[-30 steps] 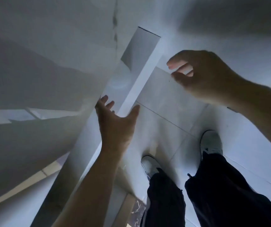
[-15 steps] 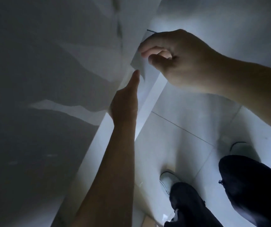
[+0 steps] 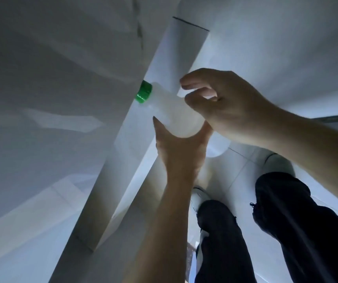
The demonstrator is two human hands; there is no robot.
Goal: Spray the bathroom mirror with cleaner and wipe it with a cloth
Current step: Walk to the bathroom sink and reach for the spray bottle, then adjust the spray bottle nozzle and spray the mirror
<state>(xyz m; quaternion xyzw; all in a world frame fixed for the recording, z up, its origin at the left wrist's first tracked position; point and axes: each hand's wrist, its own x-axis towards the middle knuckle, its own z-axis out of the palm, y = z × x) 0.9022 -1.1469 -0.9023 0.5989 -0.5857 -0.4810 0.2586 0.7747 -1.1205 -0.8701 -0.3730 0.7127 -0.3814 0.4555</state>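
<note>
Translucent white plastic is glowing between your two hands: the bottle is lying tilted, with its long axis running from the base low on the right to the green cap high on the left. The cap is pointing away from both palms.

Your left hand is cupping the base from underneath, with the thumb coming up one side and the fingers curling round the other. Your right hand is coming over from the right and wrapping its fingers round the upper body of the bottle, just behind the shoulder. Both hands are gripping the bottle. The right is the nearer of the two to the cap, though its fingertips are not touching it.

That is the relation the next move is probably turning on. The cap is sitting beyond your right fingertips, up and to the left, in line with the bottle's axis. So I judge that the left hand is placed to steady the base while the right slides forward along the body to reach the top.

Past the cap, the pale grey surface is filling the space ahead of your left hand. It may be the mirror, but the light is too dim to be sure. Below your wrists, your dark trousers and a white shoe are showing over the tiled floor.
</note>
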